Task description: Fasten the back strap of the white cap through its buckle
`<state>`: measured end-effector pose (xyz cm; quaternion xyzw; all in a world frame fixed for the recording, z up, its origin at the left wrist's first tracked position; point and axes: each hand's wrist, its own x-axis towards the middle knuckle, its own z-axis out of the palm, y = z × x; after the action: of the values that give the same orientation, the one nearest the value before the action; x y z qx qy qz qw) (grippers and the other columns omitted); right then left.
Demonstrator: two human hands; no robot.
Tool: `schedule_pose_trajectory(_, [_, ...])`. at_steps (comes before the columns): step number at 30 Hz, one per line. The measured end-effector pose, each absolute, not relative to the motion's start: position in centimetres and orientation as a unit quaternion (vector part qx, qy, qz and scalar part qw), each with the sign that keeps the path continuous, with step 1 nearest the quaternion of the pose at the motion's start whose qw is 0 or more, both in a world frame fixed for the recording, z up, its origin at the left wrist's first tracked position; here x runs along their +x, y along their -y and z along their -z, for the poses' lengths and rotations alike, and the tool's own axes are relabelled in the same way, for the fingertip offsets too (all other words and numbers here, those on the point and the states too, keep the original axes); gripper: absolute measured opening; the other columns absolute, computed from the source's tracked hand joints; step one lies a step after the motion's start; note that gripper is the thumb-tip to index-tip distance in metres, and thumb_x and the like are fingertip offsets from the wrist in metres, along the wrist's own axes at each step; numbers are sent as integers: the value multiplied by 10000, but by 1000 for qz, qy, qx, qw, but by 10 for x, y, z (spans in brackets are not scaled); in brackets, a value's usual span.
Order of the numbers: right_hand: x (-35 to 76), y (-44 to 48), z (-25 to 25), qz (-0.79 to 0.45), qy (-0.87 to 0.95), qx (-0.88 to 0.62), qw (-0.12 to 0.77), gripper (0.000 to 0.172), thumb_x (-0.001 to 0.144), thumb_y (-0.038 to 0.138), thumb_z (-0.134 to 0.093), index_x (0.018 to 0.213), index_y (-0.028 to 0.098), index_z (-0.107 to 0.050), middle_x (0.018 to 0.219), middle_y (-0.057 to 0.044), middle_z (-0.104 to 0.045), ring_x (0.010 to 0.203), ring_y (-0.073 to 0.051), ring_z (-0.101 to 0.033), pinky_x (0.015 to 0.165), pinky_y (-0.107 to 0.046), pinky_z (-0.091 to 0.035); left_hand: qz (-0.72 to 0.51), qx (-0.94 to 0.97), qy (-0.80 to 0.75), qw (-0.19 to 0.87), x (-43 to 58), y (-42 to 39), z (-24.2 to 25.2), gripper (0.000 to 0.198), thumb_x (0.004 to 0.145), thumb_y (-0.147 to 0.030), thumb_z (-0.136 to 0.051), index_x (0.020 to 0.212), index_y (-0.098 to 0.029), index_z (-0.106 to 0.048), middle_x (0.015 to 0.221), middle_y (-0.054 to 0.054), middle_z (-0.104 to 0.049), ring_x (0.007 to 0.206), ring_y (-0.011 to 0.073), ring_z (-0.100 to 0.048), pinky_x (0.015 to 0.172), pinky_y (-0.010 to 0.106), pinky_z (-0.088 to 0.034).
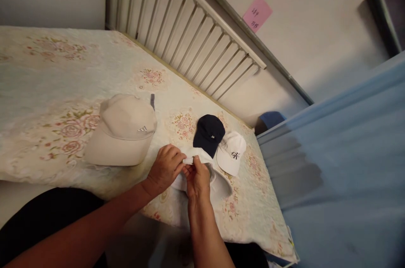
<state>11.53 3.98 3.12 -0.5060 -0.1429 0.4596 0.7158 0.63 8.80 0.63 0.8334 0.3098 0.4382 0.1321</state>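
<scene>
Both my hands pinch the back strap of a white baseball cap (pixel 221 185) near the table's front edge. My left hand (pixel 166 166) grips the strap from the left, its fingers curled. My right hand (pixel 198 177) closes on it from the right, thumb on top. The cap's brim points to the right, and my right hand hides part of its crown. Just beyond it lies a dark navy cap (pixel 209 131), beside a white cap with black letters (pixel 232 152). A larger beige cap (pixel 126 126) rests to the left of my hands, brim toward me.
A floral cloth (pixel 120 65) covers the table. A white radiator (pixel 190 27) runs along the wall behind it, with a pink note (pixel 257 13) above. On the right hangs a blue curtain (pixel 341 166). A blue object (pixel 271 119) shows at the table's far corner.
</scene>
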Motion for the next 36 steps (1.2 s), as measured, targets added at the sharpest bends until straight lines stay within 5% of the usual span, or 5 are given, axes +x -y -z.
schedule_pose_trajectory(13, [115, -42, -25, -414, 129, -538, 723, 245, 592, 255, -743, 618, 173, -514, 502, 66, -565, 461, -86, -519, 470, -211, -445, -434, 837, -309, 128, 7, -81, -5, 82, 850, -187, -512, 895, -162, -576, 868, 67, -555, 909, 233, -463, 844, 412, -400])
schedule_pose_trajectory(26, [99, -39, -24, -502, 132, -522, 677, 229, 574, 242, -764, 568, 143, -557, 481, 32, -578, 451, -87, -532, 466, -203, -427, -429, 832, -305, 174, 7, -81, -8, 82, 823, -99, -487, 817, -157, -545, 838, 71, -551, 875, 229, -455, 798, 386, -417])
schedule_pose_trajectory(36, [117, -35, -31, -446, 154, -555, 685, 176, 612, 244, -743, 639, 108, -634, 523, 3, -644, 444, -70, -553, 460, -162, -457, -515, 717, -343, 321, 5, -93, -1, 157, 885, -312, -464, 870, -184, -553, 864, 56, -598, 874, 199, -535, 809, 356, -440])
